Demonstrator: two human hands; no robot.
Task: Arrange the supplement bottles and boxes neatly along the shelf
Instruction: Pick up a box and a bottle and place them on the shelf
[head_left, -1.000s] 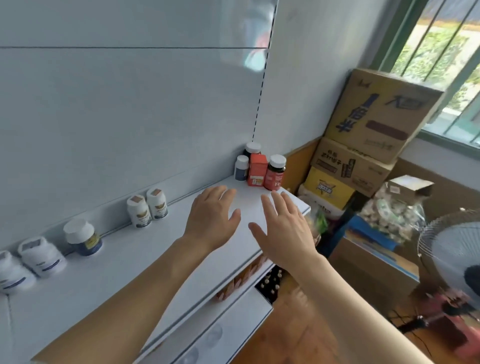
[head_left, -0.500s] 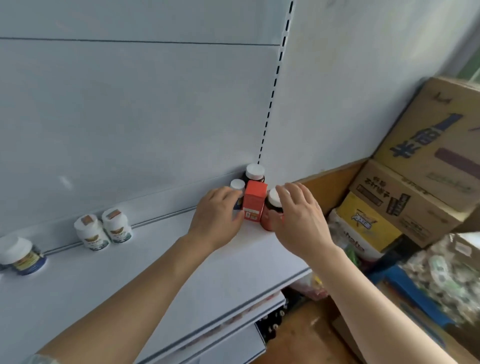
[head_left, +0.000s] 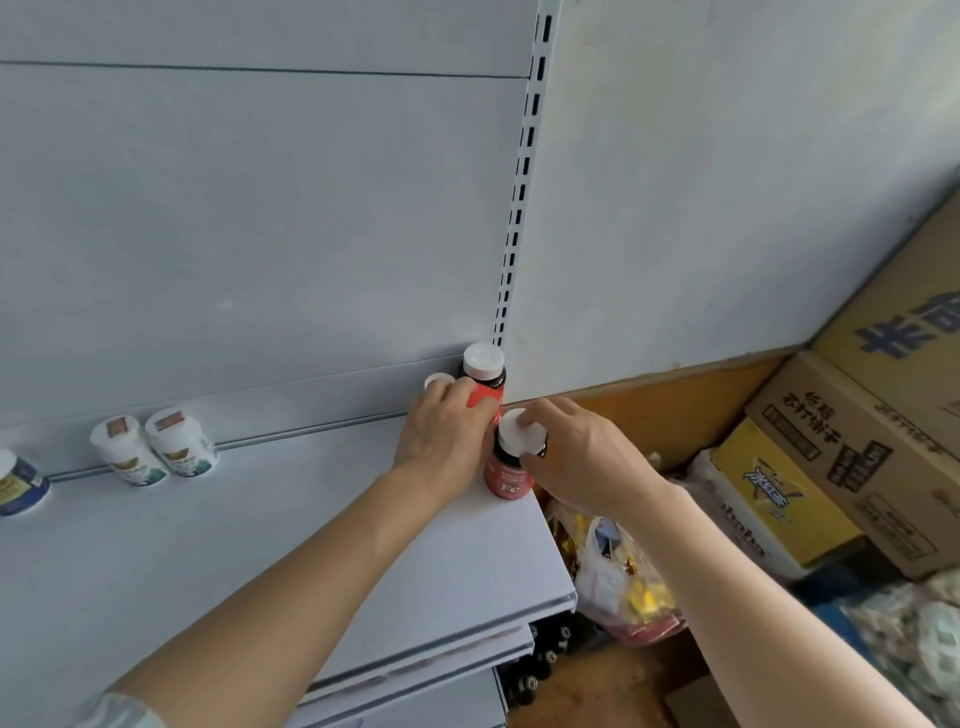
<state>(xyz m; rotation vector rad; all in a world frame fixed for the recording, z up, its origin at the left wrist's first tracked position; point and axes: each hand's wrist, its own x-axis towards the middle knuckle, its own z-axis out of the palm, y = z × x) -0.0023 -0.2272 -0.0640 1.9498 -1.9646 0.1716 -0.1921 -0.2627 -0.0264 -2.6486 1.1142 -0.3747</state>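
Two forearms of yours rise from the bottom edge of the frame and meet at centre, over the right end of the white shelf (head_left: 467, 561). Your right hand (head_left: 582, 462) curls round the white cap of a red bottle (head_left: 508, 475) marked "Fe": the thumb presses the near side of the cap and the fingers wrap over its top. That bottle stands upright close to the shelf's right edge, just right of centre in the frame. Your left hand (head_left: 441, 434) sits just left of it, fingers bent over an orange box (head_left: 480, 400) of which only a sliver shows past the knuckles; you appear to grip it, though the hand hides most of the contact. Behind the left hand, a dark bottle (head_left: 485, 369) with a white cap stands upright against the back panel, and a smaller white cap (head_left: 435, 381) peeks out to its left.

Farther left along the back rail, two white tubs (head_left: 153, 449) lean side by side, touching. At the far left edge, a blue-labelled tub (head_left: 18, 483) is partly cut off.

Right of the shelf, lower down, a plastic bag (head_left: 618, 577) of packets sits on the floor. Stacked cardboard cartons (head_left: 857, 457) fill the right side of the frame.
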